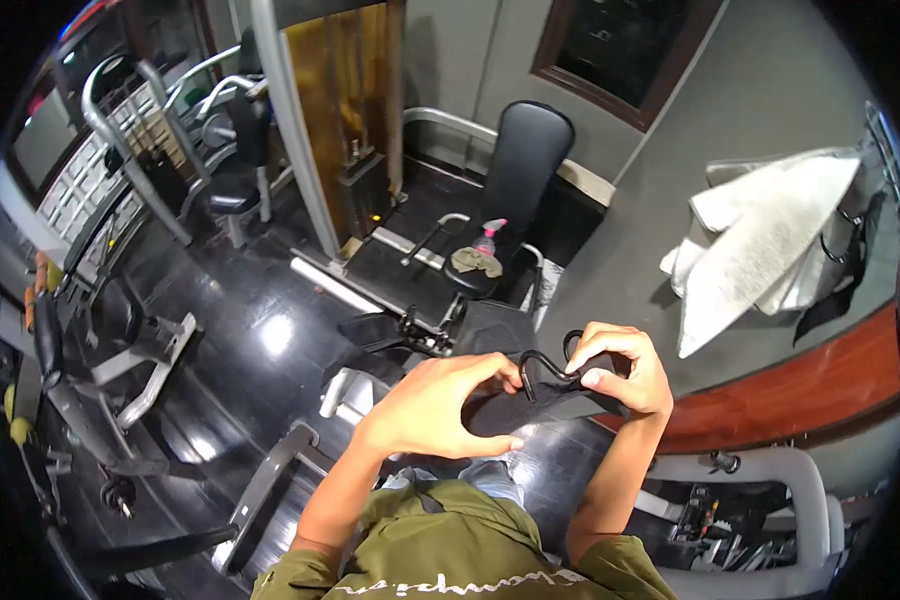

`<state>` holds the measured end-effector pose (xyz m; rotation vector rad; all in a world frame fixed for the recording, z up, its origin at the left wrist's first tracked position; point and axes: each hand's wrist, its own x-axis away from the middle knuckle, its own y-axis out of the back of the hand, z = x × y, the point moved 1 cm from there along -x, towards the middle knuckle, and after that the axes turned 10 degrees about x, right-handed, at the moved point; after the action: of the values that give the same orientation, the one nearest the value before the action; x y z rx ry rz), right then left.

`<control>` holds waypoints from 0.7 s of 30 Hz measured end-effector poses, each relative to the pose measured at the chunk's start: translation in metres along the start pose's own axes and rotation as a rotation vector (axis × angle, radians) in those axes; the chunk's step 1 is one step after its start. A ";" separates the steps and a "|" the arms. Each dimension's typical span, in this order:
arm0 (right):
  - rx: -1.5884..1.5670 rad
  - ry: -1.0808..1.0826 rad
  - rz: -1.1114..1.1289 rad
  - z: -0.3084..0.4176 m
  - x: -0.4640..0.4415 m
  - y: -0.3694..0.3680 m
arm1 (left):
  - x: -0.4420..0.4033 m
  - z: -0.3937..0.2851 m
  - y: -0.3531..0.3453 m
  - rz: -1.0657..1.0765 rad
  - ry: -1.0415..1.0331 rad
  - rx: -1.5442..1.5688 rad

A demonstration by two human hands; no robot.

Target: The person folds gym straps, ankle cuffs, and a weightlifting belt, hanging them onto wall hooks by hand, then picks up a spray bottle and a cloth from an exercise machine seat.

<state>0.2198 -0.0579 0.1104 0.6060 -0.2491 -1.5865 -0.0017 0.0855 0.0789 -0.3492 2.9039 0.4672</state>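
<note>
A black cloth item (555,408) with thin black cord loops (542,362) is between my hands, in front of my chest; its exact kind cannot be made out. My right hand (625,372) pinches the cord and the cloth's upper edge between thumb and fingers. On the other side, my left hand (430,405) is curved in a wide C at the cloth's left end. Its thumb and index finger are well apart, and the fingertips reach the cord's side. Part of the left fingers is hidden behind the hand.
Ahead stands a weight machine with a black padded backrest (530,150); a pink-topped bottle (488,235) and a cloth (477,262) rest on its seat. White towels (770,230) hang on the right wall. Gym machines (135,350) fill the left, and a grey frame (805,480) stands low right.
</note>
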 end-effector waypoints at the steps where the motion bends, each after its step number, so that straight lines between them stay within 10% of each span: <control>1: 0.010 -0.034 -0.074 0.002 0.009 0.003 | -0.005 -0.003 -0.004 0.023 0.000 0.037; 21: -0.333 -0.482 -1.021 -0.027 0.248 0.073 | -0.122 0.006 -0.122 0.719 0.308 0.796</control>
<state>0.2957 -0.3032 0.0678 0.0378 -0.0044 -2.6892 0.1472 -0.0005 0.0646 0.8073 3.1076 -0.7342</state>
